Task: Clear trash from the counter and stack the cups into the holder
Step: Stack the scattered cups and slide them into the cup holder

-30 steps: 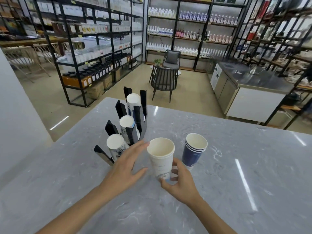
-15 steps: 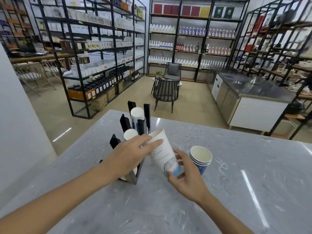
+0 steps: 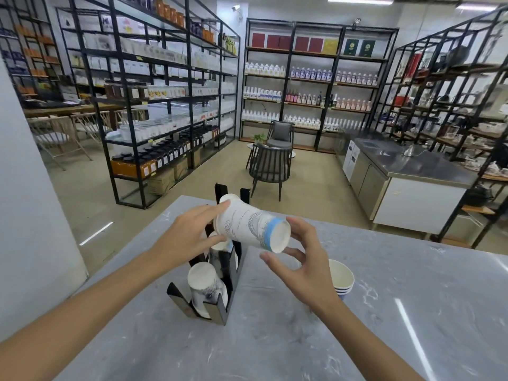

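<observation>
White paper with a blue band near its base, the tall cup (image 3: 251, 229) lies on its side in the air above the black cup holder (image 3: 217, 281), base turned toward the person and mouth pointing away toward the far end of the holder. Seen from the head camera, the left hand (image 3: 187, 237) grips the cup at its rim end, fingers (image 3: 217, 209) reaching over the top and the thumb under it. The right hand (image 3: 297, 266) is at the base end: one fingertip touches the top edge of the base, the thumb and remaining fingers spread and loosely bent beneath it, so it steadies the cup more than clasps it.

The holder stands on the grey marbled table (image 3: 384, 312), its slots running away from the person. White cups (image 3: 204, 287) lie stacked in the near slot, bases facing the camera, and another white cup (image 3: 228, 198) shows at the far end, just behind the held one. A short stack of blue cups (image 3: 342, 280) stands upright on the table to the right, partly hidden behind the right wrist.

Beyond the table, black metal shelving (image 3: 165, 92) lined with bottles and jars fills the room, with a dark chair (image 3: 270, 166) on the floor and a steel-topped counter (image 3: 412, 166) at right.
</observation>
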The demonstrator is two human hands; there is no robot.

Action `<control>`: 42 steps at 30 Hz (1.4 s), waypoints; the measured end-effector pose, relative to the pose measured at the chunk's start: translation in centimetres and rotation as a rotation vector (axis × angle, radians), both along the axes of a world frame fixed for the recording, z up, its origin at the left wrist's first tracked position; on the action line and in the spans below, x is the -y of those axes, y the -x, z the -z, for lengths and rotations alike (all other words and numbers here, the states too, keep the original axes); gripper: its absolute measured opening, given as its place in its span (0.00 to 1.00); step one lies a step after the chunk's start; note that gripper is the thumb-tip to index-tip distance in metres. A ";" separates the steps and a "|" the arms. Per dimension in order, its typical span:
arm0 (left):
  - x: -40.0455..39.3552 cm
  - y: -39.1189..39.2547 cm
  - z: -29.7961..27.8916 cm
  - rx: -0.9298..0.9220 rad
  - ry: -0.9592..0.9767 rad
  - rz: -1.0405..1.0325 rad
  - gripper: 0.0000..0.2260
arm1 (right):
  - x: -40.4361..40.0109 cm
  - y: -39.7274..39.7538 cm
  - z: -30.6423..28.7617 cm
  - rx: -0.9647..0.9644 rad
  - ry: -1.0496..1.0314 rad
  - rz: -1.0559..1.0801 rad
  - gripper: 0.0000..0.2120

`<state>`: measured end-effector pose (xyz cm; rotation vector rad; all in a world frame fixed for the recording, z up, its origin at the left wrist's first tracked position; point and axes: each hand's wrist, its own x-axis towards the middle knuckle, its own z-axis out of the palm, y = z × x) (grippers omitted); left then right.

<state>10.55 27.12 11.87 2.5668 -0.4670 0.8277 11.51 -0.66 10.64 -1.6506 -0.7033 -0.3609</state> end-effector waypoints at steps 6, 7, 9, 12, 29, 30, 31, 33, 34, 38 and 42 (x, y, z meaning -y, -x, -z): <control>-1.9 -1.3 0.4 -0.119 0.228 0.028 0.34 | -3.8 -2.2 -2.1 0.063 -0.067 -0.065 0.30; -2.2 -1.6 0.5 -0.136 0.251 0.028 0.34 | -4.3 -2.5 -2.2 0.067 -0.061 -0.060 0.30; -2.9 -2.1 0.9 -0.166 0.277 0.010 0.35 | -5.1 -3.1 -2.3 0.115 0.010 -0.021 0.31; -3.6 -2.8 1.3 -0.223 0.284 -0.016 0.34 | -5.8 -3.9 -2.3 0.200 0.130 0.013 0.31; -6.2 -3.9 4.1 -0.535 0.187 -0.006 0.29 | -9.1 -6.2 0.0 0.201 0.281 -0.042 0.30; -6.2 -3.8 4.2 -0.557 0.199 0.009 0.29 | -9.2 -6.3 0.5 0.193 0.290 -0.036 0.30; -6.1 -3.6 4.2 -0.579 0.217 0.035 0.28 | -9.4 -6.4 0.9 0.188 0.303 -0.032 0.30; -6.1 -3.1 4.1 -0.614 0.259 0.091 0.27 | -9.7 -6.7 1.7 0.189 0.350 -0.031 0.30; -6.1 -3.0 4.0 -0.612 0.286 0.111 0.29 | -9.8 -6.9 2.1 0.190 0.376 -0.034 0.30; -6.1 -2.3 4.3 -0.524 0.469 0.175 0.29 | -10.5 -7.3 4.0 0.171 0.463 -0.020 0.29; -5.6 -1.7 5.1 -0.499 0.440 0.146 0.24 | -10.9 -7.4 5.4 0.124 0.498 -0.002 0.29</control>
